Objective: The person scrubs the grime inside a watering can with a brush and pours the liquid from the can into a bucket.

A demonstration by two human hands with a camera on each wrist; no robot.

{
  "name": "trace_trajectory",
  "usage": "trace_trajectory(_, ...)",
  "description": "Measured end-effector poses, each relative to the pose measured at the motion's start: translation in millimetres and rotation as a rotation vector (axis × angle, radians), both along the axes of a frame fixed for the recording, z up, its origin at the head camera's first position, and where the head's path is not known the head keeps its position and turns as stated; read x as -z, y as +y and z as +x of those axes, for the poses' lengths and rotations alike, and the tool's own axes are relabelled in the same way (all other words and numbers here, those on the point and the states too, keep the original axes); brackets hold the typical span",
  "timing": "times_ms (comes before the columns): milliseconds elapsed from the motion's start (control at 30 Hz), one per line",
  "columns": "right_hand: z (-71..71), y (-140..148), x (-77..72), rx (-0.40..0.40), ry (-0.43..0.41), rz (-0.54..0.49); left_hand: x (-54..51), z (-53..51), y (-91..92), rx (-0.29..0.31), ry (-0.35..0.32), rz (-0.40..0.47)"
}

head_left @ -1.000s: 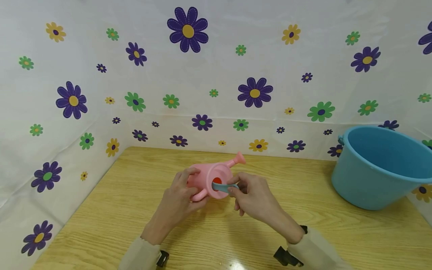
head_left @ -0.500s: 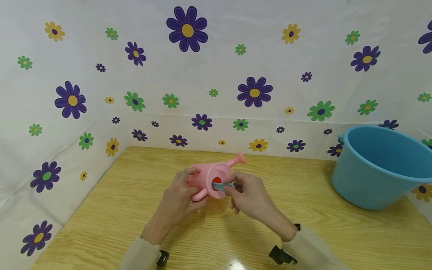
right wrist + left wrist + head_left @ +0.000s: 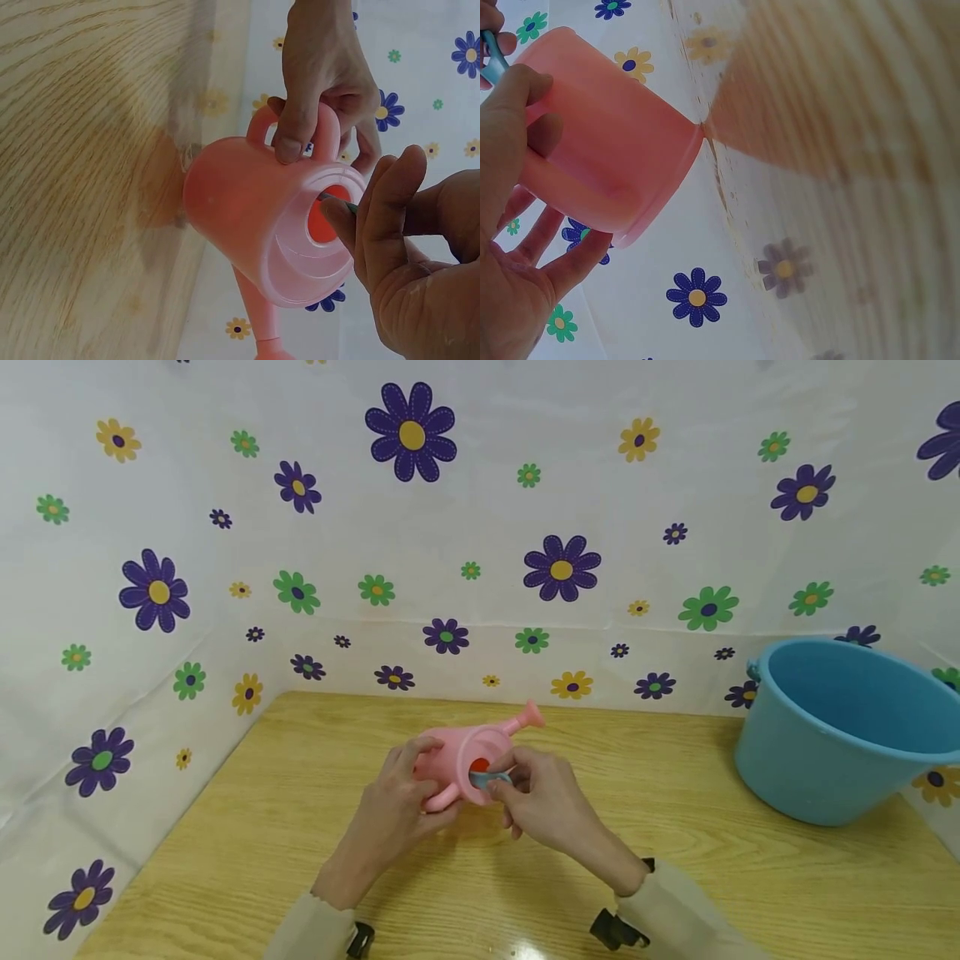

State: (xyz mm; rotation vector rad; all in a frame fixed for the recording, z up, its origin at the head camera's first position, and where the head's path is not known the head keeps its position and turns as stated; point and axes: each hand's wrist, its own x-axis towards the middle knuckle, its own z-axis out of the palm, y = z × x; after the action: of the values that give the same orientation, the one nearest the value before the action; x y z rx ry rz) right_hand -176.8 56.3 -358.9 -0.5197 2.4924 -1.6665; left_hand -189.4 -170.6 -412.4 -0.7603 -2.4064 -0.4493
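With the head view as our dial, down at six o'clock is the pink watering can (image 3: 454, 758), tipped mouth towards the person, its base edge touching the table (image 3: 247, 835). Out juts the spout (image 3: 528, 717) to the can's two o'clock, the handle (image 3: 442, 799) to its seven. Over at seven on the big dial, the left hand (image 3: 401, 793), fingers curled and clamped on the can about that handle! At five, the right hand (image 3: 543, 797), thumb and forefinger pinched on a pale blue tool (image 3: 486, 779), far end inside the can's opening (image 3: 321, 225), where orange-red shows.

And what a surface: yellow wood grain, shiny, glare (image 3: 528, 952) right at six, a reflection of the can in both wrist views. Between three and four stands a big blue bucket (image 3: 810, 760), lug (image 3: 753, 670) at its own ten o'clock. All round from nine through twelve to three rises white sheeting (image 3: 465, 510), printed with purple, green and yellow flowers, a large purple flower (image 3: 412, 435) between eleven and twelve. One crease crosses low along the back; another slants between eight and nine.
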Motion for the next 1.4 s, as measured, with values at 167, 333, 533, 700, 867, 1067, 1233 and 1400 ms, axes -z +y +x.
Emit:
trace_trajectory(167,-1.1,-0.3,2.9,0.002,-0.016,-0.005,1.2,0.8,0.2,-0.001,-0.004,0.005)
trace_trajectory(333,-2.1,0.3,3.8,0.009,-0.041,-0.023,1.5,0.7,0.5,-0.002,-0.005,0.007)
trace_trajectory(533,-2.5,3.7,2.8,0.015,-0.088,-0.086,1.1,0.5,1.3,0.004,-0.005,0.02)
trace_trajectory(700,-2.3,8.4,0.7,0.027,-0.15,-0.142,0.7,0.4,1.7,-0.001,-0.009,0.025)
trace_trajectory(867,-1.6,16.5,-1.5,0.036,-0.209,-0.161,1.1,0.2,1.4,-0.008,-0.014,0.018)
trace_trajectory(1067,-1.2,27.0,-2.5,0.032,-0.254,-0.189,1.4,0.6,0.3,-0.012,-0.023,0.021)
trace_trajectory(1233,-2.5,33.5,-3.1,0.03,-0.285,-0.218,1.1,0.4,-0.2,-0.011,-0.02,0.032)
trace_trajectory(1400,-3.1,38.8,-2.5,0.032,-0.31,-0.242,0.8,0.8,-0.6,-0.013,-0.028,0.035)
